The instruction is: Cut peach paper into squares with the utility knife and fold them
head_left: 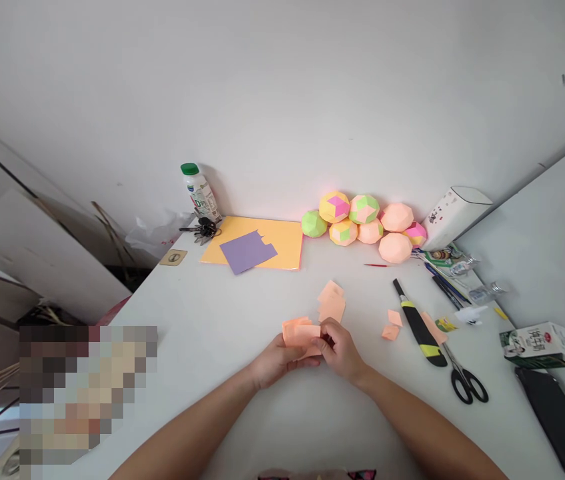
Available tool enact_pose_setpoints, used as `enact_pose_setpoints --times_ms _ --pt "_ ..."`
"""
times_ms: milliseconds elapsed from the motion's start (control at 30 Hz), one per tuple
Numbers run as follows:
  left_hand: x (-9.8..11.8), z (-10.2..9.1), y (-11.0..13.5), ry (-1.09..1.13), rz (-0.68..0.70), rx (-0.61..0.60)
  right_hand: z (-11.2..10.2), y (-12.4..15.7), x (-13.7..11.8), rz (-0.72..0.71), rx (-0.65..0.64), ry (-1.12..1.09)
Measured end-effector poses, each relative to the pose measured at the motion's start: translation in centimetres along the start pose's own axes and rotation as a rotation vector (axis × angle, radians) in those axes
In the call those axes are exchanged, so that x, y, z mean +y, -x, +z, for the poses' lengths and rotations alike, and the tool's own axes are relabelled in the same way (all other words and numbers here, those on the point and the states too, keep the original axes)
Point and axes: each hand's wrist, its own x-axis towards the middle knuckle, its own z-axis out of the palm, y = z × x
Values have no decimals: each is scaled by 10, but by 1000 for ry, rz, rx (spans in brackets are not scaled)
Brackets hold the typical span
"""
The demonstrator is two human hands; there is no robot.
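Note:
Folded peach-coloured paper [296, 331] is held between my two hands above the table's near middle. My left hand [278, 362] is closed round its lower left side, with the thumb in front. On the right edge, my right hand [341, 349] pinches the same paper between thumb and fingers. Just behind the right hand lie more peach paper pieces [332, 303], flat on the table. Small peach paper scraps [391, 327] rest farther right. How many layers the held paper has, I cannot tell.
Several faceted paper balls [364, 209] sit along the wall. A utility knife [419, 327] and scissors [465, 380] lie right. Purple paper [248, 253] rests on a yellow sheet [287, 233], beside a bottle [201, 192] and keys [205, 229]. A milk carton [537, 343] and dark phone-like slab [557, 420] occupy the right edge.

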Motion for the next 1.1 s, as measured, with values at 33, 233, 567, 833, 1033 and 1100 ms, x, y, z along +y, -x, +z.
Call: enact_pose_setpoints --times_ms 33,233,567,833,1033,1100 --pt "0 0 0 8 -2 2 0 0 0 -4 -1 -1" --pt "-1 -1 0 13 7 6 -1 -2 -1 -28 11 -4" --pt "-4 -1 -1 33 47 26 -2 -3 -3 34 75 13" --pt "-7 -1 -2 68 33 95 -10 -6 4 -5 164 213" --pt "-6 -1 -3 104 -22 169 -31 -17 23 53 353 517" --pt "-5 -2 -2 103 -32 165 -32 -18 28 79 364 585"
